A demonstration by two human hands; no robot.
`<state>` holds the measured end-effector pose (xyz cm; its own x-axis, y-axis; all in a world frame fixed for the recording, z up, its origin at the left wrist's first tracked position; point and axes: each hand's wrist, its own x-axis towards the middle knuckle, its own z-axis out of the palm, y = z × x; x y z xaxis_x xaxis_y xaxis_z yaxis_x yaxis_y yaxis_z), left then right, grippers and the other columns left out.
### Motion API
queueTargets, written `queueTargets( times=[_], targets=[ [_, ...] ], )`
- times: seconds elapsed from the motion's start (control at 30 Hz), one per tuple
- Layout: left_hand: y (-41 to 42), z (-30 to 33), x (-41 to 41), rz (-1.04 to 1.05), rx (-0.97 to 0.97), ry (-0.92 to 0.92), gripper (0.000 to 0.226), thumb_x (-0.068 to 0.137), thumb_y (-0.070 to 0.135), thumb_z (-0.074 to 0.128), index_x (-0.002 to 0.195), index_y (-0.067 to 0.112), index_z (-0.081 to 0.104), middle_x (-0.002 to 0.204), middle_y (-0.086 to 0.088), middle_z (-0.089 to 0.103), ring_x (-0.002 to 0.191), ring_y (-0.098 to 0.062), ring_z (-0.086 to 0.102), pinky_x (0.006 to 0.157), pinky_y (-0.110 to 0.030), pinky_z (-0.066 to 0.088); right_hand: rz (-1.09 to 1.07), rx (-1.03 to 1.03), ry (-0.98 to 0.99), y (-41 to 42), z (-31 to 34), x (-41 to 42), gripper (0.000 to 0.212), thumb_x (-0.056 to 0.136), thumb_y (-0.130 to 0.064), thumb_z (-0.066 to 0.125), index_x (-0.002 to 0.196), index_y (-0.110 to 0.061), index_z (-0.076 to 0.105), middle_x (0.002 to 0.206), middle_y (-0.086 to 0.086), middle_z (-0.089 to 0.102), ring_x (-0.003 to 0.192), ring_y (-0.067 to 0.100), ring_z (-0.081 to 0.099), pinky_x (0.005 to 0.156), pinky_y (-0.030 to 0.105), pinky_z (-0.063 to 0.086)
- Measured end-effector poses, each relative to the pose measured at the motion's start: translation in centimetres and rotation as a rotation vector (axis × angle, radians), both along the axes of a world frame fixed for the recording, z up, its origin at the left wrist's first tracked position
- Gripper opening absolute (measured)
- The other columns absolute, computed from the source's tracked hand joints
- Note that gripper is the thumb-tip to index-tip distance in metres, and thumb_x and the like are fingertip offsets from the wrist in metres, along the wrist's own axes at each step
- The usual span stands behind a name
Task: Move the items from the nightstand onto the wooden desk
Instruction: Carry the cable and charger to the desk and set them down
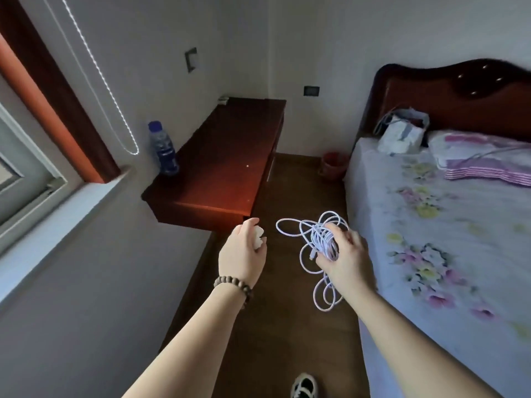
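Both bare forearms reach forward and down from the bottom of the view, side by side and apart. The left hand (242, 251), with a brown wooden bead bracelet (234, 287) on its wrist, curls round a small white lump (258, 238), possibly crumpled tissue. The right hand (346, 258) grips a loosely coiled white cable (319, 239), loops dangling below.
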<state>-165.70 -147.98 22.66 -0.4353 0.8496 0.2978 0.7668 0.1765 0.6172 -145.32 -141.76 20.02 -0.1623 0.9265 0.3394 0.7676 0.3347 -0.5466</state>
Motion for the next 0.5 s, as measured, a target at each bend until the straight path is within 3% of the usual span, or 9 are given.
queueTargets(
  times=[0.17,0.37,0.5],
  targets=[
    [10.4,-1.9,1.4,-0.116,-0.015,-0.005,0.039,0.085,0.024,0.062,0.122,0.024,0.052,0.112,0.003,0.062,0.097,-0.02,0.06,0.077,-0.026,0.043,-0.117,-0.029,-0.005,8.3,-1.5,1.7,0.063,0.064,-0.026,0.074,0.123,-0.033,0.053,0.103,0.002,0.051,0.099,0.023,0.048,0.07,0.032,0.045],
    [26.5,-2.6,3.2,-0.164,-0.039,0.004,0.04,0.085,0.028,0.06,0.123,0.027,0.05,0.111,0.004,0.061,0.093,-0.02,0.061,0.072,-0.026,0.044,-0.18,-0.026,-0.001,23.2,-1.4,4.3,0.06,0.065,-0.025,0.073,0.122,-0.03,0.054,0.108,0.006,0.054,0.104,0.029,0.048,0.073,0.04,0.049],
    [37.3,-1.4,5.1,-0.182,-0.035,-0.011,0.04,0.086,0.029,0.059,0.124,0.027,0.05,0.112,0.005,0.061,0.093,-0.018,0.061,0.07,-0.026,0.046,-0.17,-0.026,-0.015,32.9,-0.6,5.6,0.06,0.066,-0.025,0.072,0.124,-0.029,0.054,0.1,0.007,0.053,0.102,0.029,0.048,0.07,0.04,0.05]
  ],
)
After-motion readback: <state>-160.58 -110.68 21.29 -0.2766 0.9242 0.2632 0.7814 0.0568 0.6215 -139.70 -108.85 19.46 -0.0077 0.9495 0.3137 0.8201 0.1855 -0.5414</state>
